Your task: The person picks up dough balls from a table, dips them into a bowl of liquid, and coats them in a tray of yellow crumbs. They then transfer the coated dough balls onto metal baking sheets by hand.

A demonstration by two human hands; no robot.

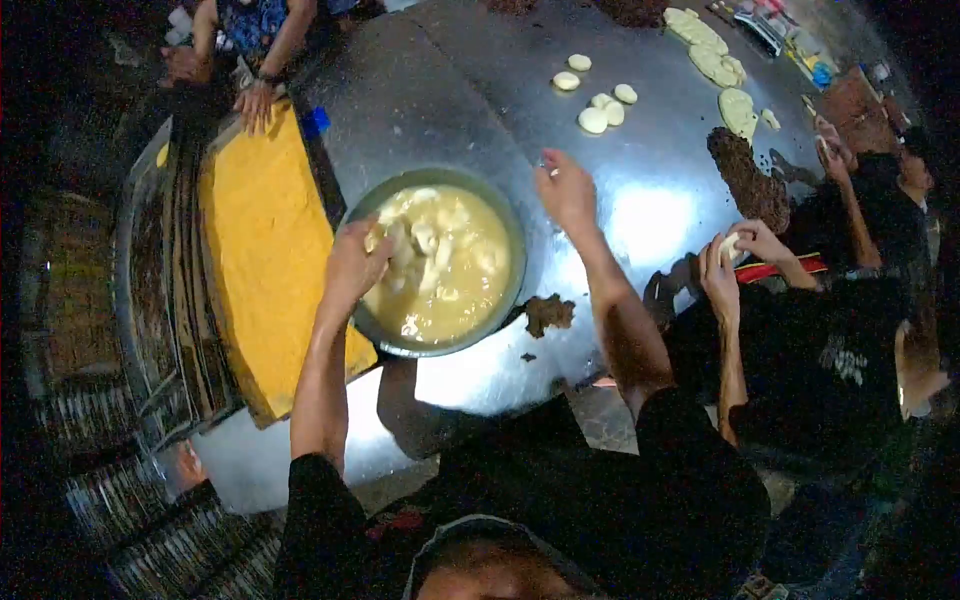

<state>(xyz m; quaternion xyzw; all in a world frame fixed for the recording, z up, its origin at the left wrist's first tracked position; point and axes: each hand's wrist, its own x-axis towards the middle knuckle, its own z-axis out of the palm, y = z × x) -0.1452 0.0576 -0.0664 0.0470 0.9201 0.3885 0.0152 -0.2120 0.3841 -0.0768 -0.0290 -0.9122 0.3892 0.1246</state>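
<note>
A round grey-green basin (pixel 518 262) stands on the metal table, holding cloudy yellowish liquid (pixel 470 290) with pale, soft dough pieces (pixel 430 240) in it. Over its left side is my left hand (pixel 352 262), fingers curled around a pale lump that looks like dough and is partly hidden. My right hand (pixel 568 190) is raised over the table, just right of the basin. Its fingers are closed, with a small whitish spot at the fingertips too small to name.
A long tray of yellow crumbly material (pixel 265 250) lies left of the basin; another person's hand (pixel 257 105) rests at its far end. Pale dough rounds (pixel 593 119), brown clumps (pixel 549 315) and flattened dough (pixel 738 112) lie on the metal table (pixel 430 110). Co-workers' hands (pixel 722 270) work at right.
</note>
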